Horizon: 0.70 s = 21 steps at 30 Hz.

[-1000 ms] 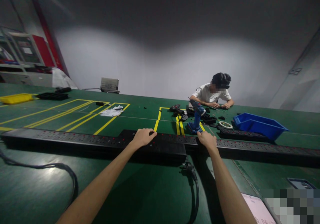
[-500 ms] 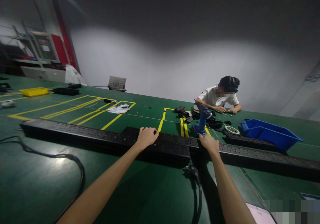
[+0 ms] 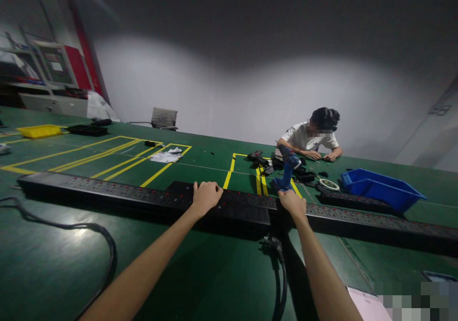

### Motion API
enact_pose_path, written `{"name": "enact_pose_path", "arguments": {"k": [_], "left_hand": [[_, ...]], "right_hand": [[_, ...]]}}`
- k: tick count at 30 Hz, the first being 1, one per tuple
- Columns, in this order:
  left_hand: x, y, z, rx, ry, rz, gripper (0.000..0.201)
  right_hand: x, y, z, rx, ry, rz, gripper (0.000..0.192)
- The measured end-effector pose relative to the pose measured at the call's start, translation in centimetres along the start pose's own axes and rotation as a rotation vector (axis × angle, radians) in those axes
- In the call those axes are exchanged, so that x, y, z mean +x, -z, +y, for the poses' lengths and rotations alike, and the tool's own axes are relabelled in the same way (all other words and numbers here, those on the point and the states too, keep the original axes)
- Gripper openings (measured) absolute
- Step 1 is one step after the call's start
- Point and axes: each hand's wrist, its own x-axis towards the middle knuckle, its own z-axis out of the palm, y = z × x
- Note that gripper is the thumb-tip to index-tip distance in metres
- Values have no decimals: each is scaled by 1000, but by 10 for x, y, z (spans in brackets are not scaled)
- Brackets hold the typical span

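My left hand (image 3: 205, 195) lies with curled fingers on top of a long black power strip (image 3: 118, 193) that runs across the green table (image 3: 200, 273). My right hand (image 3: 292, 202) rests on the far edge of a second long black strip (image 3: 375, 222) that continues to the right. Both strips carry rows of sockets with small red switches. A black plug and cable (image 3: 275, 254) hang down from the strips between my forearms. Just beyond my right hand stands a blue cordless drill (image 3: 286, 170).
Across the table a person in a white shirt (image 3: 309, 139) works with both hands on small parts. A blue bin (image 3: 382, 189), a tape roll (image 3: 328, 184), another drill (image 3: 258, 158), a yellow tray (image 3: 40, 130), papers (image 3: 168, 156) and a looping black cable (image 3: 82, 235) lie around. Yellow lines mark the table.
Both hands stay on the power strips in much the same place. My view swung to the left and then a little back.
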Motion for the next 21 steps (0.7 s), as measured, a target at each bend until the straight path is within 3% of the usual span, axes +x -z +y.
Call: {"name": "enact_pose_path", "arguments": {"k": [21], "left_hand": [[-2, 4, 5, -21, 71, -4, 33]], "right_hand": [[-4, -2, -4, 0, 37, 19, 51]]}}
